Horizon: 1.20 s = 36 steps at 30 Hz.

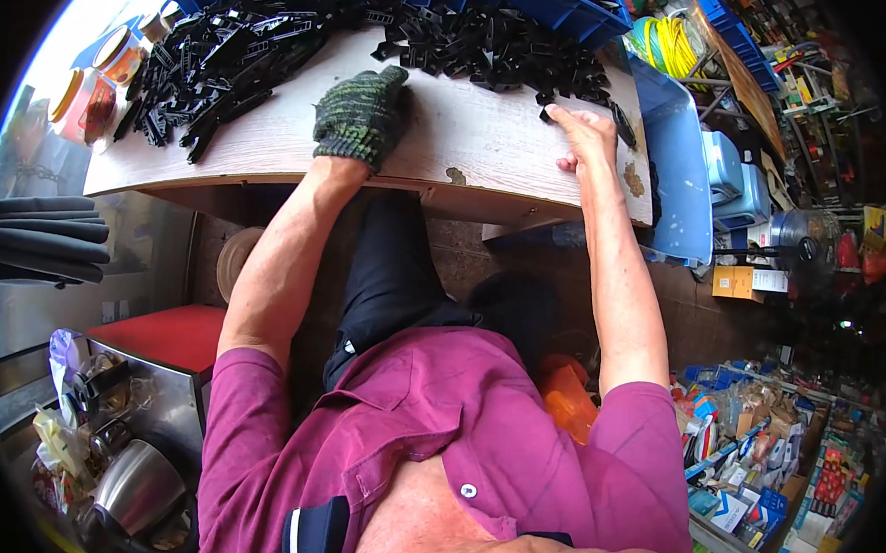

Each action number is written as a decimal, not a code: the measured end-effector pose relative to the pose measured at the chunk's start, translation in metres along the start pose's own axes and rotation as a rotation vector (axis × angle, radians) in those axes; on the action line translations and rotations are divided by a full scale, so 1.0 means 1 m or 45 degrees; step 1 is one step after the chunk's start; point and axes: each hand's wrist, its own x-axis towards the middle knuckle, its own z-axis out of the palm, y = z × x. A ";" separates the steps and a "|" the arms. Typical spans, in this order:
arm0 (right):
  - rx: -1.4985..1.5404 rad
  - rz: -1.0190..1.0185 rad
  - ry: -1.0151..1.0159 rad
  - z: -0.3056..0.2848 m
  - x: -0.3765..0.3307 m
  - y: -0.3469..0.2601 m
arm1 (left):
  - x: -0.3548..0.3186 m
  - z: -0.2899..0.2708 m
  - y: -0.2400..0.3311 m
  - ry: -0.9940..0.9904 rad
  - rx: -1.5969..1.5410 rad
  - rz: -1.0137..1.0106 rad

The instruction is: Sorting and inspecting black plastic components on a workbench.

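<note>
Sorting small black plastic clips point(495, 49) heaped along the far edge of the worn whitewashed wooden table point(470, 143). Bare right hand point(586, 136), loosely curled and empty, fingertips one stray clip; green knitted-gloved left hand point(361, 112) rests flat, empty. Sliding pieces singly seems best.

The left hand point(361, 117) wears a knit glove point(356, 122) mottled dark green and black; the right hand point(586, 134) is bare. The table point(470, 143) is pale whitewashed wood grain with a brown chipped spot at its near edge. Black plastic clips point(224, 65) lie heaped along its far edge and left corner. Behind them the bins point(538, 1) are bright blue. The shirt point(435, 426) is magenta with a dark navy, white-striped pocket trim.
</note>
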 end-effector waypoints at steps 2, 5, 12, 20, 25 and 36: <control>-0.219 -0.063 0.019 0.003 0.000 -0.002 | -0.001 -0.003 0.016 -0.043 -0.029 -0.054; -0.352 -0.145 0.059 0.009 -0.009 -0.009 | -0.007 -0.009 0.023 -0.117 -0.105 -0.099; -0.212 -0.128 0.056 0.003 -0.003 0.002 | -0.018 -0.007 0.028 -0.012 -0.010 0.061; 0.388 -0.022 -0.409 -0.006 -0.044 0.006 | -0.036 0.022 0.055 0.593 -0.677 0.282; 0.542 -0.169 -0.740 0.012 -0.065 0.018 | -0.027 0.041 0.081 0.150 -1.100 0.320; 0.642 -0.228 -0.620 0.025 -0.081 0.013 | -0.025 0.037 0.082 -0.010 -1.416 -0.063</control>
